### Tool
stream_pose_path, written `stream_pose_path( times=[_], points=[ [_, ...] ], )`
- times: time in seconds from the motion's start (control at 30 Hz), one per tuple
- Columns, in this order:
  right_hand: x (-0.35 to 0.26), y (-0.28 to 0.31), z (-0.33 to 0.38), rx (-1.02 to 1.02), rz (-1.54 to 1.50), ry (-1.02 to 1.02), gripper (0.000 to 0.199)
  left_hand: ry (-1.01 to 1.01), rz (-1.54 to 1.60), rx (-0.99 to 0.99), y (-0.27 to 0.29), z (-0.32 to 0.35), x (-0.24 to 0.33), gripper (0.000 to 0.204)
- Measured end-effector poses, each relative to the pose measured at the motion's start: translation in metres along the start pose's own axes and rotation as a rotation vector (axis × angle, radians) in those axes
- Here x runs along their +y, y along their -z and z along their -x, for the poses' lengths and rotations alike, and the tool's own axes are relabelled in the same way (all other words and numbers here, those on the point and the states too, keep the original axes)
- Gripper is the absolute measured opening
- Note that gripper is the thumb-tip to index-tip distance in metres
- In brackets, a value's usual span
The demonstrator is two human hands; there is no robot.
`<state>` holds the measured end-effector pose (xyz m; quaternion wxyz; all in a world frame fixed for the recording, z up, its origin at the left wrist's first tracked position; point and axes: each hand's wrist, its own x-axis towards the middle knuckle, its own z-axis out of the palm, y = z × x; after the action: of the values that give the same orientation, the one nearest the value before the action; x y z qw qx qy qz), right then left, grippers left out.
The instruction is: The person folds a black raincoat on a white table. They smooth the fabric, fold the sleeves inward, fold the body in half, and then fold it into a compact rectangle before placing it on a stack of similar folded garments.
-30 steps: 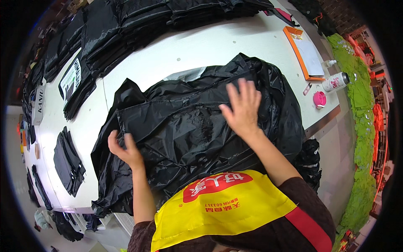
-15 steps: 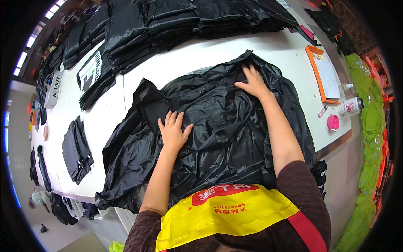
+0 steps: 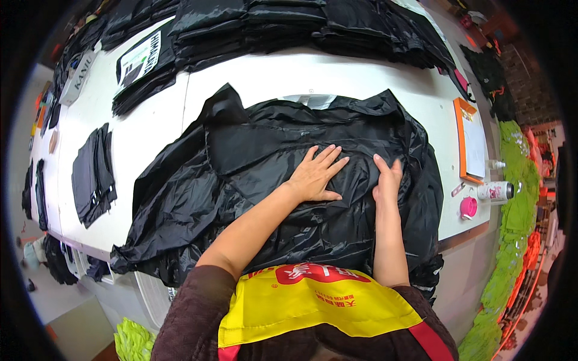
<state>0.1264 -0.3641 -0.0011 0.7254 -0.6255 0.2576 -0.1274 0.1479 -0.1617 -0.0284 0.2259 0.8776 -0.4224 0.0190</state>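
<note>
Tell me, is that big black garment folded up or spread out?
Spread out: the black garment lies open across the white table, both hands flat on it.

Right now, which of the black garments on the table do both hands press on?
The big spread-out black jacket under both hands; the others lie folded in stacks.

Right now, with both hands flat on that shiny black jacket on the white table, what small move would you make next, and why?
Probably sweep the left hand leftward across the shiny black jacket. Both palms, with the right hand, rest close together near the middle, while the cloth on the left lies rumpled and hangs over the edge of the white table.
</note>
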Motion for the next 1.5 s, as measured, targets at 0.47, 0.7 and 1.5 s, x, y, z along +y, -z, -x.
stream_pose_path(
  times=[0.47, 0.7, 1.5],
  points=[
    [-0.013, -0.058, 0.044, -1.008, 0.968, 0.770, 0.042, 0.412, -0.108, 0.588, 0.091, 0.108, 0.000, 0.044],
    [0.012, -0.083, 0.052, -0.738, 1.297, 1.050, 0.059, 1.054, 0.831, 0.866, 0.071, 0.138, -0.053, 0.047],
    [0.021, -0.081, 0.013, -1.003, 1.118, 0.572, 0.062, 0.324, -0.247, 0.164, 0.022, 0.069, -0.040, 0.052]
  ],
)
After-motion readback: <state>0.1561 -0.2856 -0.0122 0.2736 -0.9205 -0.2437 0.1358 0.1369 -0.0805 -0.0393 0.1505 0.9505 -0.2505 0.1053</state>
